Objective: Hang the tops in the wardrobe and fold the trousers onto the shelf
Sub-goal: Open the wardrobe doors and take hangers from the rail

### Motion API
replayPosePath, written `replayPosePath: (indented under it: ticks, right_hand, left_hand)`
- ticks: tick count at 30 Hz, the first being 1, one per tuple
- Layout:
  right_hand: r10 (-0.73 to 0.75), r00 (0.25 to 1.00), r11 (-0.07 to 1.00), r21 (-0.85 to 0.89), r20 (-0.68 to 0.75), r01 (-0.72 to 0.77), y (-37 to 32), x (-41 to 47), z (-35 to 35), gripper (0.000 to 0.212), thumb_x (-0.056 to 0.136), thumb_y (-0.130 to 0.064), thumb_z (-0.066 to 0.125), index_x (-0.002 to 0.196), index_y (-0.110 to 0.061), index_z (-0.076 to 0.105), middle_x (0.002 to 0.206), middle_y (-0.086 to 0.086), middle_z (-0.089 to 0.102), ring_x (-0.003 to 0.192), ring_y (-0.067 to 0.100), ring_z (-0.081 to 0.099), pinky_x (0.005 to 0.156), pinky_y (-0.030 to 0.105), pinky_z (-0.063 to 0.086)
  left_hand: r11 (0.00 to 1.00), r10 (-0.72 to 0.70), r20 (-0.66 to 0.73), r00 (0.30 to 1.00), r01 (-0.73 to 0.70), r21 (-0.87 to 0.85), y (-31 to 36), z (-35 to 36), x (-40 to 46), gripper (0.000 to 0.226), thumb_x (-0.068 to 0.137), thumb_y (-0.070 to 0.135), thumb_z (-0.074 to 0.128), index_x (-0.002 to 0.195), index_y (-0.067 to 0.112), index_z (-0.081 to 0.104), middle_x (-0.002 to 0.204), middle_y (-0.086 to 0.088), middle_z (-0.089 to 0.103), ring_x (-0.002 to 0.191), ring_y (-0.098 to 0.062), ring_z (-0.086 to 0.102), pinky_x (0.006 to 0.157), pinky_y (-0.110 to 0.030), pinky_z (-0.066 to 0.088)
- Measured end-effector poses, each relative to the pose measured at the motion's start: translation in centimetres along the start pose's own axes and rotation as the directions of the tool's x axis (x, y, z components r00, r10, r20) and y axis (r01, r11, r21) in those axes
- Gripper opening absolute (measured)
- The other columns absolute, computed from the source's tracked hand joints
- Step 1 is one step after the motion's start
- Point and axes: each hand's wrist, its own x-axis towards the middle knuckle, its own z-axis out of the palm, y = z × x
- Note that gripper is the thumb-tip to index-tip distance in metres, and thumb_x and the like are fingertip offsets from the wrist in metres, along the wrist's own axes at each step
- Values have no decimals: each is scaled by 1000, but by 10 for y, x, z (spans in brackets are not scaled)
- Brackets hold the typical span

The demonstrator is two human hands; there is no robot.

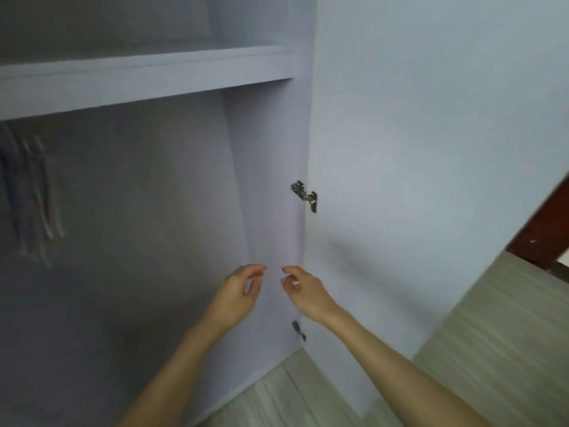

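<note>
The wardrobe (271,180) stood open, its door (400,149) swung to the right of the frame. Blurred hangers or garments (30,192) hung at the left edge under the shelf (138,78); what they were could not be told. No trousers showed. At lower centre the left hand (237,294) and right hand (308,291) hovered near each other, fingers loosely curled, grasping nothing.

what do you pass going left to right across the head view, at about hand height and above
hanging clothes → left hand → right hand → upper hinge → open wardrobe door → dark wooden frame
</note>
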Motion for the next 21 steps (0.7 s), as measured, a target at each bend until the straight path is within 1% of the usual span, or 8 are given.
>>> replayPosePath:
  ticks: [4,6,10,12,14,15,18,21]
  right_hand:
    - [125,992,991,-50,-24,-126,87,-90,-51,35,98,-27,43,130,-17,52,128,4,59,114,19,56,87,15,35]
    - [224,971,972,-48,-86,-229,138,-147,-84,34,98,-28,45,128,-17,54,126,3,60,115,18,56,89,18,37]
    - [350,905,932,-11,-241,-363,218,-232,-152,30,96,-21,50,122,-10,60,122,9,63,113,24,59,94,27,40]
    - [352,882,925,-26,-314,-379,236,-254,-178,27,95,-15,51,118,-5,62,123,13,62,111,28,59,94,31,41]
    - [396,842,907,11,-366,-421,268,-284,-220,28,96,-12,50,120,-2,60,126,16,59,110,31,59,96,35,41]
    - [426,820,897,62,-382,-437,276,-291,-234,29,96,-13,50,121,-2,59,125,17,59,107,30,59,97,36,42]
    - [533,709,844,231,-462,-484,319,-315,-293,28,96,-15,49,122,-7,57,115,19,62,92,23,57,86,27,42]
    - [584,641,810,312,-499,-496,360,-324,-346,31,97,-18,46,125,-10,54,116,16,61,98,23,58,91,30,43]
  left_hand:
    - [998,48,167,985,-40,-53,54,87,-45,24,95,8,50,115,14,61,102,3,63,91,-12,60,80,-13,44]
    - [994,89,331,939,-65,-85,90,145,-72,24,95,8,50,114,18,59,101,2,63,89,-9,60,76,-6,45]
    - [976,218,499,839,-174,-134,160,246,-102,25,95,9,50,116,17,60,108,4,63,97,-5,59,77,-1,41]
    - [964,267,543,796,-225,-143,189,276,-107,27,95,10,50,120,15,60,109,4,63,97,-9,60,81,-6,43]
    - [946,322,599,733,-280,-166,230,328,-110,28,95,10,50,121,12,59,110,-3,66,100,-19,63,87,-18,43]
    - [941,336,601,725,-286,-182,243,341,-108,28,95,8,50,121,10,58,110,-8,66,100,-22,63,87,-19,43]
    - [925,377,653,657,-295,-237,288,411,-86,28,96,11,48,123,12,58,112,1,60,101,-13,56,83,-7,39]
    - [907,415,682,602,-331,-260,325,479,-53,26,95,10,49,119,10,60,109,0,60,98,-12,56,89,-20,44]
